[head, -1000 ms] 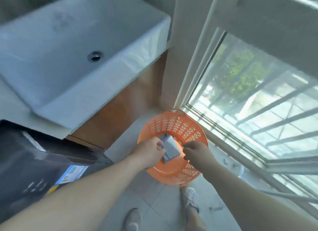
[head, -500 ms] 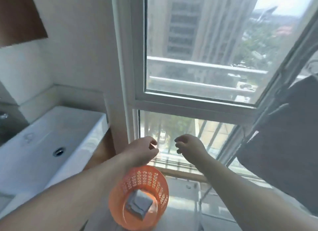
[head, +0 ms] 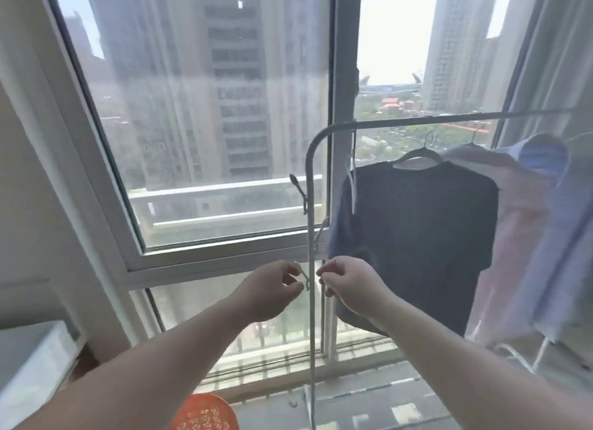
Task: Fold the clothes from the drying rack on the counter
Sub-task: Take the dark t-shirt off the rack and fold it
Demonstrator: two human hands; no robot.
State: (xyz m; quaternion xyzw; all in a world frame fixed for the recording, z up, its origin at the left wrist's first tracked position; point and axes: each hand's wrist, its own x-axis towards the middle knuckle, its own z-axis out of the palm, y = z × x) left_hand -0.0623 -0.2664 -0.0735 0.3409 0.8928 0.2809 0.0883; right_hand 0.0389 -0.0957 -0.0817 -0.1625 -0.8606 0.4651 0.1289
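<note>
A white drying rack [head: 310, 205] stands in front of the window. On hangers from its top bar hang a dark T-shirt [head: 417, 230], a pale pink garment [head: 513, 237] and a light blue shirt [head: 558, 237]. My left hand [head: 272, 290] pinches a small white clip [head: 303, 274] fixed to the rack's upright pole. Just right of the pole, at the same height, my right hand [head: 349, 288] has its fingers curled, close to the T-shirt's lower left edge. Whether it holds anything is unclear.
An orange perforated basket [head: 205, 413] sits on the floor below my left arm. The white sink [head: 29, 359] is at the lower left. A second clip [head: 300, 189] sits higher on the pole. The large window [head: 208, 141] is right behind the rack.
My view rose from the basket to the rack. Both hands left the grey folded item in the basket and lifted to the rack's pole, where the left hand took the clip.
</note>
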